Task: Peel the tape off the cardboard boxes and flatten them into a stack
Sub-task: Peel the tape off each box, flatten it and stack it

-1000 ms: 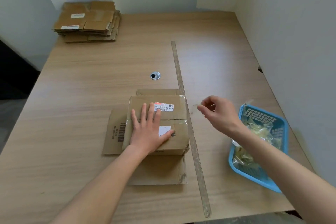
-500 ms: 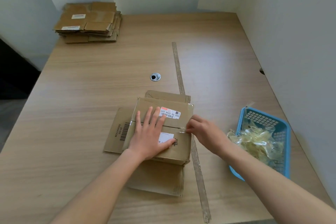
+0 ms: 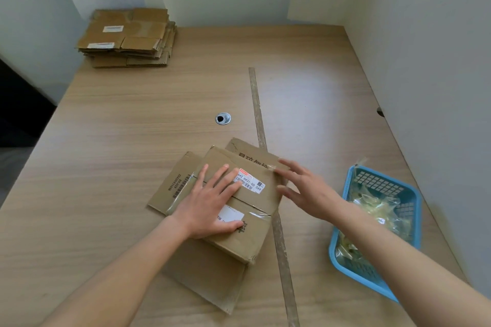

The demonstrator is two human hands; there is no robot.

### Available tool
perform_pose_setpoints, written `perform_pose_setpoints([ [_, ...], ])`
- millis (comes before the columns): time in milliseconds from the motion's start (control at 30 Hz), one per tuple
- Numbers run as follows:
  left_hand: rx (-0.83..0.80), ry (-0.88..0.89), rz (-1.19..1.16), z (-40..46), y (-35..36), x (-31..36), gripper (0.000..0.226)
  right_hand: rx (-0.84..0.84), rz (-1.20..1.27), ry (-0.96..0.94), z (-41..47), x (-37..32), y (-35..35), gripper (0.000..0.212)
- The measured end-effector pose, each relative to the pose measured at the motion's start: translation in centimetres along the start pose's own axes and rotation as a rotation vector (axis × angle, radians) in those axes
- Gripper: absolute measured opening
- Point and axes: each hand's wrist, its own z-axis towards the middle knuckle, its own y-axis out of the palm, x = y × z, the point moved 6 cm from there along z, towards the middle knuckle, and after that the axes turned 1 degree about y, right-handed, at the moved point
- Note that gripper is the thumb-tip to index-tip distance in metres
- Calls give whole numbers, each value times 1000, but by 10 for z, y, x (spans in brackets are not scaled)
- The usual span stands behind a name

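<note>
A brown cardboard box point(image 3: 247, 239) lies near the table's front, its flaps spread out on several sides and clear tape point(image 3: 255, 211) still running along its top seam. My left hand point(image 3: 212, 202) presses flat on the box top, fingers spread. At the box's right edge my right hand point(image 3: 303, 191) hovers with fingers spread, its fingertips touching the far right corner. A stack of flattened boxes point(image 3: 127, 37) sits at the far left corner.
A blue plastic basket point(image 3: 409, 199) holding crumpled peeled tape stands at the right, near the wall. A long strip of old tape point(image 3: 265, 146) runs down the table. A round metal grommet point(image 3: 222, 118) sits mid-table. White walls close off the back and right.
My right hand came from beside the basket to the box's right edge and opened. The box has turned a little counter-clockwise under my left hand.
</note>
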Motion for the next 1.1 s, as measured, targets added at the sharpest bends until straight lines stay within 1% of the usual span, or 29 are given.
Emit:
perform_pose_setpoints([
  [67,7,0,-10,1,-1,-1,92,-117,24,62,1,2,8,85],
  [100,8,9,-13,1,-1,-1,91,-125,56,89,1,4,11,89],
  [133,9,25,-22,1,-1,0,90,-92,107,118,0,7,11,81],
  [167,14,47,-37,1,-1,-1,87,-31,158,149,0,12,9,62],
  [233,11,95,-72,0,-4,-7,80,86,193,179,-1,19,1,19],
  [267,-2,109,-80,0,-6,-10,75,113,190,174,-2,19,-2,10],
  [300,-11,101,-88,3,-9,-12,71,127,178,168,-4,18,-4,10],
  [367,-16,4,-110,11,-12,-8,63,126,145,135,-5,12,-3,11],
  [433,-13,-158,-145,17,-11,7,66,84,111,94,-7,5,3,10],
  [467,4,-209,-150,18,-9,15,71,69,101,89,-8,5,5,9],
  [500,19,-231,-141,17,-6,22,76,88,101,121,-9,10,2,7],
  [600,8,-243,-104,14,2,23,83,328,79,313,-21,44,-30,12],
  [633,-1,-248,-112,14,2,21,84,318,39,311,-23,50,-35,14],
  [667,-7,-250,-123,14,1,20,84,229,0,262,-25,47,-32,17],
  [733,-12,-255,-123,15,0,21,83,-1,-6,143,-29,30,-10,20],
  [767,-21,-259,-115,15,0,21,83,-78,18,116,-32,21,1,19],
  [800,-31,-262,-107,14,0,22,83,-109,44,111,-34,15,9,18],
  [867,-23,-260,-106,13,0,23,83,-90,130,162,-35,13,17,16],
  [933,-7,-257,-110,13,-2,24,82,-73,263,235,-36,16,23,22],
  [1000,3,-255,-102,13,-2,24,81,-53,359,244,-36,17,30,25],
  [1100,7,-253,-106,14,-2,25,80,15,408,254,-37,20,35,17],
])
